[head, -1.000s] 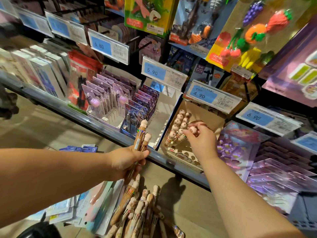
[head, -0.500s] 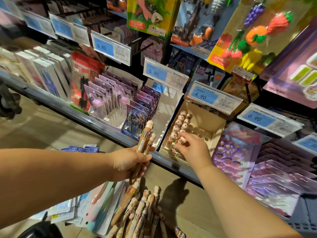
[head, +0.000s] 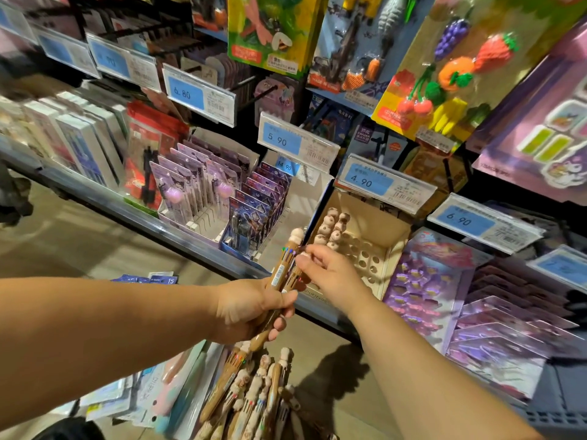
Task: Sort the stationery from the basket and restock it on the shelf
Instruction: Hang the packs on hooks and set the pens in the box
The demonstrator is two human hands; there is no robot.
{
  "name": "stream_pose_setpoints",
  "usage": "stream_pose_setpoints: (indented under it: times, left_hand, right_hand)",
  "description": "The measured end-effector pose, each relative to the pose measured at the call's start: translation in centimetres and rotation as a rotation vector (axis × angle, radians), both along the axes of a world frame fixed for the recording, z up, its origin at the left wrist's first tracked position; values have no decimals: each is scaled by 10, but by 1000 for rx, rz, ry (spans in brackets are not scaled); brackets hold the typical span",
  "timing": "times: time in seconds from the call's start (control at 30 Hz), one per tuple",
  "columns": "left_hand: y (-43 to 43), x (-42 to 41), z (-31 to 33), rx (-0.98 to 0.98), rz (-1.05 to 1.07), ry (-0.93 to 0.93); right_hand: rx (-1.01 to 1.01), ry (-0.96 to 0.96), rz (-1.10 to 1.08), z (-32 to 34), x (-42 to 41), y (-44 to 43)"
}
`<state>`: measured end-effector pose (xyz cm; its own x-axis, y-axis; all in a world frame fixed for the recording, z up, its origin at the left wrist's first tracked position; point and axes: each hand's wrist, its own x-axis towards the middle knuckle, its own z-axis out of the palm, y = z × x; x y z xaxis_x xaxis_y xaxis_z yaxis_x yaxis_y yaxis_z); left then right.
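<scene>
Gripping two pens [head: 281, 268], the left hand [head: 251, 308] holds them before the box [head: 381, 231]. Right hand [head: 330, 274] pinches one pen's top.

Two bare arms of one person. The left forearm [head: 111, 328] and right forearm [head: 428, 369] are uncovered from wrist to picture edge, full and rounded. The left hand [head: 251, 308] and right hand [head: 330, 274] are bare, with short, plump fingers and close-trimmed nails.
</scene>
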<state>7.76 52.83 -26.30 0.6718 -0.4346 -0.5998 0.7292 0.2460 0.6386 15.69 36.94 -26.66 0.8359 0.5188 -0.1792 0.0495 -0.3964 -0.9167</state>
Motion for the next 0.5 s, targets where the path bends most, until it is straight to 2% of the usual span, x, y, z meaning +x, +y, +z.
stream_pose_setpoints:
  times: [0.1,0.2,0.37,0.5]
  left_hand:
    - [-6,6,9,59,43,-26]
    - [-12,18,18,240,33,-127]
    - [-30,44,34,419,30,-216]
    - [-60,49,25,399,168,-256]
  right_hand:
    - [-8,56,-62,3,7,-12]
    - [20,118,-123,4,19,-23]
    - [64,93,-219,18,39,-40]
    - [77,116,-301,24,52,-58]
